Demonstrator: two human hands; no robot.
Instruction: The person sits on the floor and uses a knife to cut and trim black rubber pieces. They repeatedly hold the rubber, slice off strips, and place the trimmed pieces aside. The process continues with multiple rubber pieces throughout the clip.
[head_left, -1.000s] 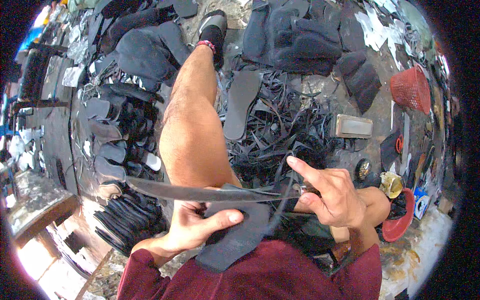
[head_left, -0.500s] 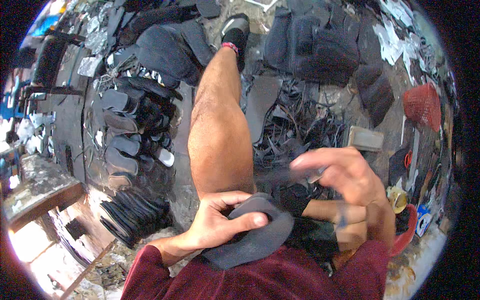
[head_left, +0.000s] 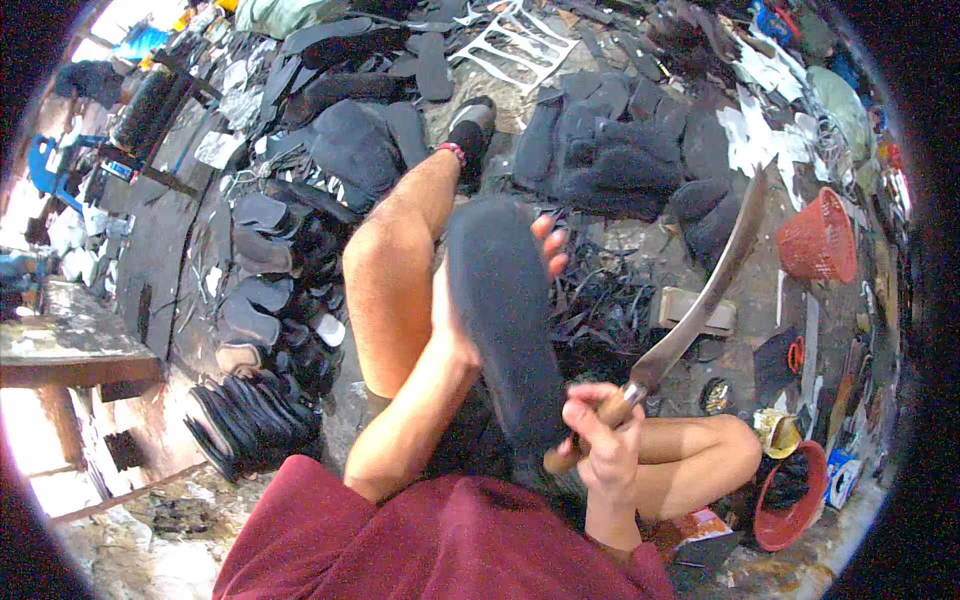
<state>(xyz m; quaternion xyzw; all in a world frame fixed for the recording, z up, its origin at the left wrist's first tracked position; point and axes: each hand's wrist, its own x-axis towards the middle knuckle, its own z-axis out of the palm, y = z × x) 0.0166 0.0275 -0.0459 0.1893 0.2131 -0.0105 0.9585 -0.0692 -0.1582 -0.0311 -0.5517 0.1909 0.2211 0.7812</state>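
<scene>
Black sole was held upright before a maroon shirt, the left hand gripping from behind with curled fingers, perhaps for steadiness; the right hand clasped a knife by its handle (blade angled away, seemingly to stay clear).

L hand mostly hidden behind dk shoe sole, just some fingertips + wrist showing. Knife handle partly covered by R hand. Table's L end & maroon shirt cut off by pic edges. Rnd item too small to ID.
</scene>
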